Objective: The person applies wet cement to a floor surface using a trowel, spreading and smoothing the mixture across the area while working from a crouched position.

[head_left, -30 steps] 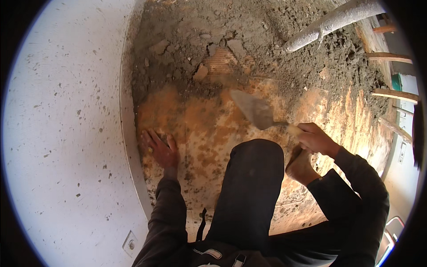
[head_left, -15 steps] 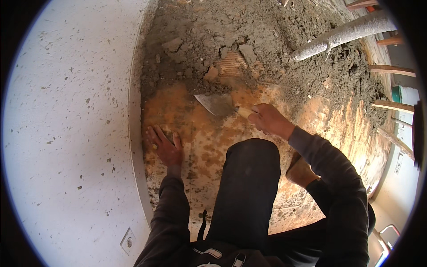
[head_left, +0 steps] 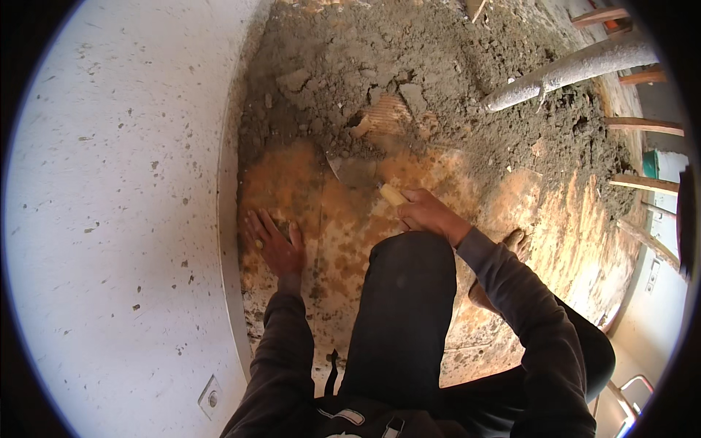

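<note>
Gripped in my right hand [head_left: 425, 214] is a trowel [head_left: 395, 194] by its pale wooden handle. Its grey blade points left and lies low against the board, partly blended with the dusty surface, at the near edge of the grey mortar [head_left: 350, 66]. My left hand [head_left: 277, 244] rests flat on the stained orange-brown board [head_left: 343, 241], close to the wall, with fingers spread and a ring on one of them. A patch of ridged brown surface [head_left: 387, 117] shows through the mortar beyond the blade.
A white, mortar-spattered wall [head_left: 124, 204] with a socket [head_left: 210, 398] runs along my left. A mortar-crusted pole [head_left: 569, 73] lies at the far right, near several wooden bars [head_left: 642, 125]. My bent knee [head_left: 411, 285] is between my arms; a bare foot [head_left: 518, 242] is at right.
My right hand has drawn the trowel slightly toward me and left, its blade now flatter on the board. My left hand stays planted. More of my foot shows at right.
</note>
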`<state>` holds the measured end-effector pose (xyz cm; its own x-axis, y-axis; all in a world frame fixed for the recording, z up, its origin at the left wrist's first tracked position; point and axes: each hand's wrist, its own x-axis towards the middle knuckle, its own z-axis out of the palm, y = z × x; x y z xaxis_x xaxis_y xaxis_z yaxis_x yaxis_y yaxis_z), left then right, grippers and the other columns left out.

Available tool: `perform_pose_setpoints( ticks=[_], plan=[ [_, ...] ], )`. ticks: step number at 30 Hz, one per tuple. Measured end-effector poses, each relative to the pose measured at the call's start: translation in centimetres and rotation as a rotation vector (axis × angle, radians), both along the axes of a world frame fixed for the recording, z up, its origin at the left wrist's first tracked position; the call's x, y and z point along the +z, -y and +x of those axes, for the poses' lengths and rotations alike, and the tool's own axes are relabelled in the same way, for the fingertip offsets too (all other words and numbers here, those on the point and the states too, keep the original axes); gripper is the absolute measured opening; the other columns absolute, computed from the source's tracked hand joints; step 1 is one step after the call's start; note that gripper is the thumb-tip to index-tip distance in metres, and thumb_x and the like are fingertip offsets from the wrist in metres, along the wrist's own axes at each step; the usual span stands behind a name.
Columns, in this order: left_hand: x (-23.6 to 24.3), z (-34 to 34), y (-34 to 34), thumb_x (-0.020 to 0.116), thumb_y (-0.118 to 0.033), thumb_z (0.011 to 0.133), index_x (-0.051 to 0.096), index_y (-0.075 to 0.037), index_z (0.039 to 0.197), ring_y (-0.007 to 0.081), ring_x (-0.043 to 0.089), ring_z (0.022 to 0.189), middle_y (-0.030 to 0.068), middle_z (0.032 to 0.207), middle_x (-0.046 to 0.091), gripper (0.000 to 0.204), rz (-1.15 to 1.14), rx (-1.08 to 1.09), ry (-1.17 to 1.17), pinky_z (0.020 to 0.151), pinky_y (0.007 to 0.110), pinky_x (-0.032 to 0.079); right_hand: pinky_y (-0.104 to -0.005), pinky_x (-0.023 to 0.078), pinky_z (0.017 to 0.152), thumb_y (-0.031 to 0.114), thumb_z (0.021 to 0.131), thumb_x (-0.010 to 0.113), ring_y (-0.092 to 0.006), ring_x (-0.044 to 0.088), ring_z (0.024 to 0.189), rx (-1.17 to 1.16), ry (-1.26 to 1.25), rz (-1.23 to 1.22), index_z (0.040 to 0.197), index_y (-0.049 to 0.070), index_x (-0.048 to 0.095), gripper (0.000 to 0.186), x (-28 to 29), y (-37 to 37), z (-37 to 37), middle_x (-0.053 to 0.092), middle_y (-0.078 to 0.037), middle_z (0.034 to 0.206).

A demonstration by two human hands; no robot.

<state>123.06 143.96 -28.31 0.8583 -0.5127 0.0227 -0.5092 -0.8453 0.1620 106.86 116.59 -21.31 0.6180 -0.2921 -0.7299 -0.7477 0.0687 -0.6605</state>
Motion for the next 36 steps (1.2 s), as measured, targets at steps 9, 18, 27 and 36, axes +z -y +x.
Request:
perform_pose_setpoints(
  ticks=[9, 18, 27, 36],
  plan=[
    [0.0, -0.2, 0.0, 0.045, -0.039, 0.095, 0.022, 0.002, 0.149, 0.0346, 0.011, 0.146, 0.021, 0.156, 0.016, 0.071, 0.012, -0.006, -0.015, 0.118, 0.047, 0.005, -0.0295, 0.046, 0.047, 0.022, 0.085, 0.06, -0.0157, 0.056, 0.052, -0.253, 0.017, 0.132, 0.101, -0.005, 0.06, 0.032, -1.3, -0.7, -0.4, 0.058, -0.008, 0.069],
    [-0.2, -0.2, 0.1, 0.043, -0.039, 0.095, 0.022, 0.002, 0.148, 0.0337, 0.012, 0.145, 0.0203, 0.155, 0.018, 0.07, 0.033, -0.003, -0.012, 0.118, 0.047, 0.007, -0.0308, 0.038, 0.039, 0.02, 0.087, 0.056, -0.0136, 0.048, 0.043, -0.408, 0.1, 0.198, 0.096, -0.003, 0.057, 0.024, 0.0, -1.3, 3.9, 0.054, -0.006, 0.062],
    [0.5, -0.1, -0.6, 0.044, -0.039, 0.095, 0.022, 0.002, 0.148, 0.036, 0.012, 0.145, 0.0216, 0.154, 0.018, 0.071, -0.031, 0.008, -0.006, 0.118, 0.048, 0.006, -0.0303, 0.038, 0.039, 0.021, 0.085, 0.062, -0.0111, 0.047, 0.043, -0.519, 0.17, 0.137, 0.089, -0.005, 0.058, 0.027, 0.4, -1.0, 9.0, 0.053, -0.004, 0.061],
    [0.1, -0.2, 0.0, 0.044, -0.04, 0.096, 0.023, 0.001, 0.148, 0.0353, 0.012, 0.145, 0.0196, 0.155, 0.017, 0.07, 0.023, 0.003, 0.002, 0.118, 0.048, 0.008, -0.0289, 0.037, 0.04, 0.018, 0.083, 0.064, -0.0096, 0.046, 0.043, -0.504, 0.295, 0.017, 0.082, -0.004, 0.059, 0.022, -2.7, -1.7, 7.1, 0.051, -0.003, 0.058]
  ],
)
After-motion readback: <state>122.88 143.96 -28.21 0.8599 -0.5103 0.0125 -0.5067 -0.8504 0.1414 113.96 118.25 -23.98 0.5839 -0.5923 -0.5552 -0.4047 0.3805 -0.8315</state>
